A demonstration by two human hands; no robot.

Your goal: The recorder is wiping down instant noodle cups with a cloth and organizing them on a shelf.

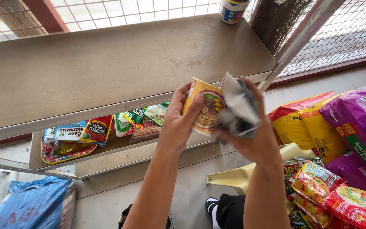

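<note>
The left hand (178, 121) grips a yellow noodle sachet (204, 108) by its left edge, thumb across the front, which shows a bowl of noodles. The sachet is held in the air in front of the upper shelf (106, 63), near that shelf's front edge, its long axis nearly upright and leaning slightly right. The right hand (253, 138) is closed on a crumpled silver packet (238, 106) that touches the sachet's right side. On the lower shelf (119, 144), small green, red and white sachets (98, 127) lie along the back. Right of the arms, yellow bags (306, 125) and purple bags (356, 123) stand piled above tins (293, 166) and red noodle packs (352, 205). A blue sack (30, 203) lies on the floor, lower left.
</note>
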